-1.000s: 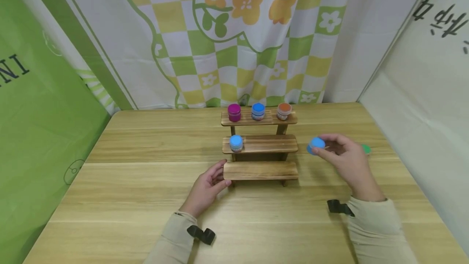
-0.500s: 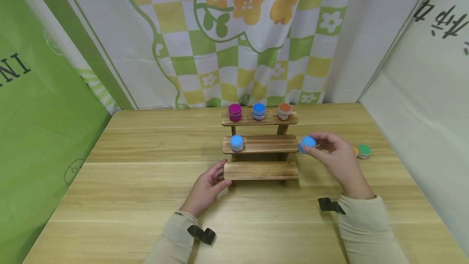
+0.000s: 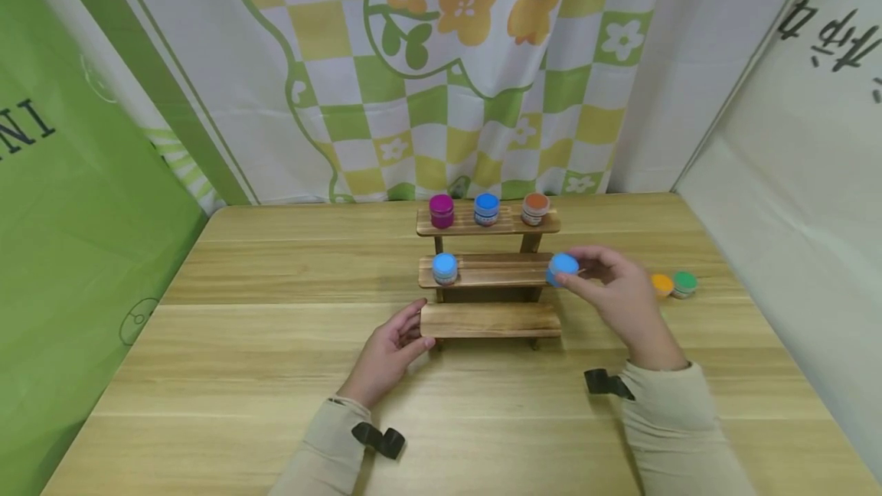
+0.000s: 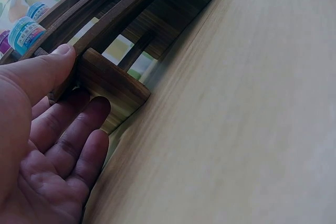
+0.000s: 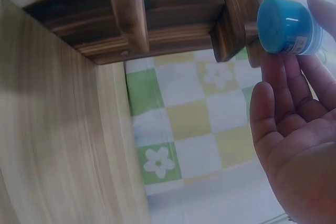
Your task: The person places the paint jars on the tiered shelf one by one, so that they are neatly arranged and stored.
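Note:
A three-step wooden display stand [image 3: 491, 320] stands on the table. My left hand [image 3: 387, 358] holds its lowest step by the left end; in the left wrist view the thumb [image 4: 50, 69] lies along the step's edge. Between thumb and fingers, my right hand [image 3: 623, 301] pinches a small blue paint jar [image 3: 562, 269], which overlaps the right end of the middle step. The right wrist view shows this jar [image 5: 286, 26] close beside the wood. A light blue jar [image 3: 444, 269] sits at the middle step's left end.
Along the top step stand a purple jar [image 3: 442, 211], a blue jar [image 3: 486, 209] and an orange-brown jar [image 3: 535, 209]. Right of the stand, an orange jar [image 3: 662, 285] and a green jar [image 3: 684, 285] rest on the table [image 3: 276, 274]. A patterned curtain [image 3: 386, 98] hangs behind.
My right hand has carried the blue jar leftward, from beside the stand to the middle step's right end. The orange and green jars have come into view behind it. My left hand stays put.

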A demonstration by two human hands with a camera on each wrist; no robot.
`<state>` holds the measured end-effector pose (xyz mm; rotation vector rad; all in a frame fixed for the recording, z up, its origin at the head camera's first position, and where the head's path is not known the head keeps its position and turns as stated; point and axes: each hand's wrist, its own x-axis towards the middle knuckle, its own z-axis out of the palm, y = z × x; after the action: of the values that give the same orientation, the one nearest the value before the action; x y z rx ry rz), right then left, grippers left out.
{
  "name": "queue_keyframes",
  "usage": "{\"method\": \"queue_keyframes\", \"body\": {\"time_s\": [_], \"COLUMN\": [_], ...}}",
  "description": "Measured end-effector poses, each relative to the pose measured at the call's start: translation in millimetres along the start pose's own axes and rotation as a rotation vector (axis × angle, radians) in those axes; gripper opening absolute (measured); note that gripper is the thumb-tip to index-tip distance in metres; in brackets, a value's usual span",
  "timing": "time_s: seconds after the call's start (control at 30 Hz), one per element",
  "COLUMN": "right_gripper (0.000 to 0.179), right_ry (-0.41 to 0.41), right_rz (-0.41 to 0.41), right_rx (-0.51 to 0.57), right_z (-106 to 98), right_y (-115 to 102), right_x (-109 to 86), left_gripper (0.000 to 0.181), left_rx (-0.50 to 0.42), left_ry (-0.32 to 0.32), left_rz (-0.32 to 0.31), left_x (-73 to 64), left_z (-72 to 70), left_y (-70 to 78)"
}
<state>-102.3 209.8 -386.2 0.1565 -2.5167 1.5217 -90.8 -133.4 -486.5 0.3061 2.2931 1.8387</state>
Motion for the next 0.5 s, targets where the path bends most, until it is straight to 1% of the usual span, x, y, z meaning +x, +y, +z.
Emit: {"method": "queue_keyframes", "body": {"time_s": [0.23,0.5], "right_gripper": [0.040,0.041], "right_ry": [-0.018,-0.012], "right_rz": [-0.018,-0.038], "right_rx": [0.046,0.079], "right_z": [7,15], "right_y": [-4,-6], "right_x": [2.0,5.6], "left_gripper": [0.065,0.064], "left_rx": [-0.005,-0.014], "left_ry": [0.001,-0.005], "left_rz": [-0.006,-0.006], "left_x": [-0.5,-0.2], "left_z": [0.3,0.2], "left_y": [1.3,-0.6]}}
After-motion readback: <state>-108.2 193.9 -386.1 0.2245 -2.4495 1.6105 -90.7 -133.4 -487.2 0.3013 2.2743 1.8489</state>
